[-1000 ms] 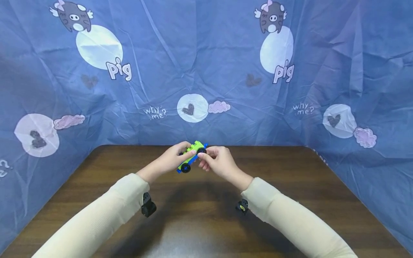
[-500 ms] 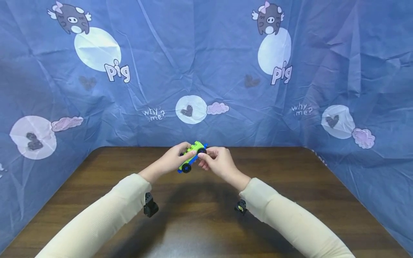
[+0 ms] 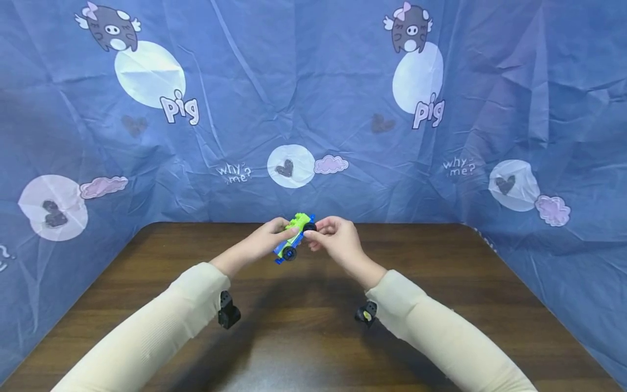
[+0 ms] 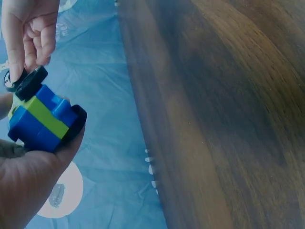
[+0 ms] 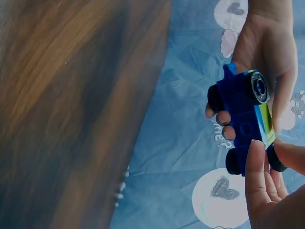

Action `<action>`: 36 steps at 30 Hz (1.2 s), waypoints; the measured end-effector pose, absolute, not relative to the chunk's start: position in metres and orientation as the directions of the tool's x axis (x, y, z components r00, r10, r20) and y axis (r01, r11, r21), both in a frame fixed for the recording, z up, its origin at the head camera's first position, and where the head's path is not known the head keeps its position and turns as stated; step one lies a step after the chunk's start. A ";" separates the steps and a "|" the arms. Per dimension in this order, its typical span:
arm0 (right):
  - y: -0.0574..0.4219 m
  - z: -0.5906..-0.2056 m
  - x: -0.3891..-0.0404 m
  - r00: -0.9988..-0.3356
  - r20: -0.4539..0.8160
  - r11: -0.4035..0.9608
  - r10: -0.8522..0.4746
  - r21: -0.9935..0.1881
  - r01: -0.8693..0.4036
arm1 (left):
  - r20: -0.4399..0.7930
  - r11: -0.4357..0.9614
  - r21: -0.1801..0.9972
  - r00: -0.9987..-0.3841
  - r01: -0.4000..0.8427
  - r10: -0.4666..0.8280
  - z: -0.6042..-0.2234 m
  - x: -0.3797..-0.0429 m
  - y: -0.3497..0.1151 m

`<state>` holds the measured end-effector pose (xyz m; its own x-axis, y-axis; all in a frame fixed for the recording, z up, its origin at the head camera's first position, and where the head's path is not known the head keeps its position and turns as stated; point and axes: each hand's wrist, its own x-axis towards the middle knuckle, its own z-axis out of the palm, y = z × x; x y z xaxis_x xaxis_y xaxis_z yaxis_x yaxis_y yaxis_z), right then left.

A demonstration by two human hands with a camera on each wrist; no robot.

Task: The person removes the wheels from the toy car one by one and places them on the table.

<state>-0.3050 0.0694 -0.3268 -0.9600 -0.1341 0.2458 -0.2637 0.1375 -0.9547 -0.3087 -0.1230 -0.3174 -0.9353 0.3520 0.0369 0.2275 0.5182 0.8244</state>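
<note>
- A bare left hand (image 3: 259, 239) is gripping the green-and-blue plastic toy car (image 3: 296, 238) from its left.
- A bare right hand (image 3: 340, 239) is pinching the car's round black wheel (image 3: 309, 227) on its right.
- A flat brown wooden table (image 3: 303, 332) is lying below the car.
- A blue printed fabric curtain (image 3: 333, 98) is hanging behind it and to both sides.

- Bright, even light fills the head view.
- Soft shadows stretch across the bench (image 3: 303, 321), pale glare at its near edge.
- Over to the wrist views: dimmer, bluer, softer in detail.
</note>
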 end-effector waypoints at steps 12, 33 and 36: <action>0.073 -0.322 -0.301 -0.967 0.224 0.039 -0.118 -0.972 -0.230 | -0.027 0.294 0.949 -0.893 0.119 0.450 -0.324 -0.308 -0.132; 0.099 -0.326 -0.316 -0.984 0.169 -0.067 -0.063 -0.984 -0.165 | -0.015 0.217 0.972 -0.894 0.093 0.448 -0.324 -0.307 -0.145; 0.102 -0.328 -0.320 -0.986 0.159 -0.061 -0.058 -0.986 -0.156 | -0.053 0.167 0.985 -0.880 0.030 0.471 -0.326 -0.309 -0.145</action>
